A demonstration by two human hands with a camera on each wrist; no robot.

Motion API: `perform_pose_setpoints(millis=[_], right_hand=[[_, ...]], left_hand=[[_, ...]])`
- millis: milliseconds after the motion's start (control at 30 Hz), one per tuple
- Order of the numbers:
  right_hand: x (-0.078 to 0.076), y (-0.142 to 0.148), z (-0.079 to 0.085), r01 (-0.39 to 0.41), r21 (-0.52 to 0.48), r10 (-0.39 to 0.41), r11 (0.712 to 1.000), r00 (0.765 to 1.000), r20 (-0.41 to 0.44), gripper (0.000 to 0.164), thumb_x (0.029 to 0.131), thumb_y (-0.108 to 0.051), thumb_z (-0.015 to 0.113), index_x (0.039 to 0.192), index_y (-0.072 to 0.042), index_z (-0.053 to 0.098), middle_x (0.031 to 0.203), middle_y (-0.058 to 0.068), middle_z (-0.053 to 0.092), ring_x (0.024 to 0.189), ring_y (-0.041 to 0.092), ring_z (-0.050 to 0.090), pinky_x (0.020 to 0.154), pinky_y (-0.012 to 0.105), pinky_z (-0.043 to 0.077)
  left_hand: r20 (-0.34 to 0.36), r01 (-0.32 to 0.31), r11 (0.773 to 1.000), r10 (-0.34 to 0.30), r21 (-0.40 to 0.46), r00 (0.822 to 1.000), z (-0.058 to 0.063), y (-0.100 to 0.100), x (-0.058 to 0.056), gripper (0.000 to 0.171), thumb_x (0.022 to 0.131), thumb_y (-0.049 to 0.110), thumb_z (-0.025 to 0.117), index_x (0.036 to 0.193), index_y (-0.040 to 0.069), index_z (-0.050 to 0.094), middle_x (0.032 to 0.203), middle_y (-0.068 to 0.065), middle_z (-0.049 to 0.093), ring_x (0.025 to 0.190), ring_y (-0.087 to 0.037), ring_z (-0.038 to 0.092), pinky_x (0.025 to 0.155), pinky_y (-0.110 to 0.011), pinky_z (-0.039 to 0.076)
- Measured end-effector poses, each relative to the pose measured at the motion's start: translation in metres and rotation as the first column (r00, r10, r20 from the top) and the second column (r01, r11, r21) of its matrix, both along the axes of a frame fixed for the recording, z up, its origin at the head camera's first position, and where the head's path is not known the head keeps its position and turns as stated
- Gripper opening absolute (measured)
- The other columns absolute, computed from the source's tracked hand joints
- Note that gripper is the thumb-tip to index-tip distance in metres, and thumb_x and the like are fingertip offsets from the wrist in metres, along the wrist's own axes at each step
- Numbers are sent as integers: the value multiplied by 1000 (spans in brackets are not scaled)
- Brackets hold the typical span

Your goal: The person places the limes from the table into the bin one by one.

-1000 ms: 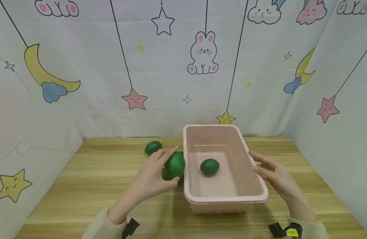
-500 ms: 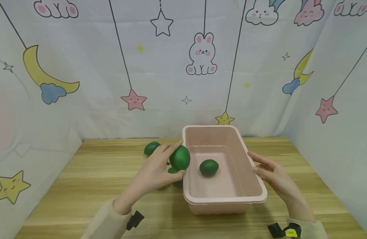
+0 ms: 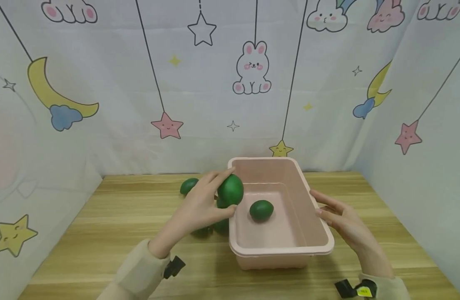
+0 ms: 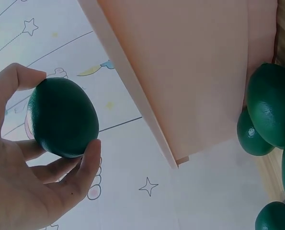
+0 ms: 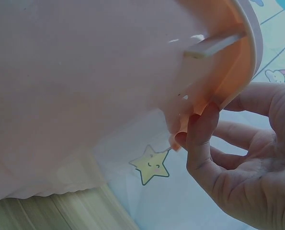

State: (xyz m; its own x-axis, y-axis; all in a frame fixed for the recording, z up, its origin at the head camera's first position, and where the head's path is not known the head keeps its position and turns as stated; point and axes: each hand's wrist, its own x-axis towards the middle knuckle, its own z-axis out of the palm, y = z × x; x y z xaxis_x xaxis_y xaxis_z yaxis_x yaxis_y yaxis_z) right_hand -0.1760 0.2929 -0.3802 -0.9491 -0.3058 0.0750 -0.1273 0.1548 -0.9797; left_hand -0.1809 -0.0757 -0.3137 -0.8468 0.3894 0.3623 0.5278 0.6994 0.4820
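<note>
In the head view, my left hand (image 3: 203,204) holds a glossy green egg-shaped fruit (image 3: 231,189) between thumb and fingers at the left rim of a pale pink plastic bin (image 3: 282,251). The left wrist view shows that fruit (image 4: 63,117) pinched by the fingertips, above the table and beside the bin wall (image 4: 180,72). Another green fruit (image 3: 261,211) lies on the bin's floor. My right hand (image 3: 346,216) pinches the bin's right rim, with the thumb under the lip in the right wrist view.
Several more green fruits (image 4: 271,105) lie on the wooden table (image 3: 140,212) left of the bin, partly hidden by my left hand and the bin. One fruit (image 3: 188,186) sits farther back. A white curtain (image 3: 203,87) with cartoon prints hangs behind and at both sides.
My left hand has carried the green fruit up and to the right, from beside the bin to its left rim. My right hand keeps its grip on the rim.
</note>
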Motion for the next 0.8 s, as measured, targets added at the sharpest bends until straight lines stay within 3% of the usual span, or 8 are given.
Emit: perform_pose_setpoints(millis=[300,433,633,800], right_hand=[[-1,1,0,15,23,-15,1000,1000,10,54,98,-12,52,149,-4,32,127,-19,58,109,3,62,86,23,53],[0,1,0,20,23,-20,1000,1000,14,55,98,-12,52,149,-4,32,128,-18,58,108,3,62,86,23,53],[0,0,-1,19,31,-19,999,1000,22,55,99,-13,51,149,-5,32,130,-17,56,109,3,62,86,23,53],[0,1,-1,18,32,-19,999,1000,25,55,99,-13,51,149,-6,32,131,-14,55,109,3,62,86,23,53]], left_hand=[[16,4,1000,-4,-7,1000,8,7,-8,83,76,35,74,149,27,35,133,-8,52,113,-23,51,89,-42,50],[41,14,1000,-14,-8,999,11,11,-12,82,77,36,73,149,29,34,133,-6,51,111,-22,50,87,-41,50],[27,31,999,-30,-26,999,17,14,-21,80,77,36,73,147,25,38,131,-7,52,101,-20,51,81,-36,49],[24,45,998,-44,-44,999,21,19,-29,80,76,36,73,147,22,39,131,-9,53,105,-22,52,86,-40,50]])
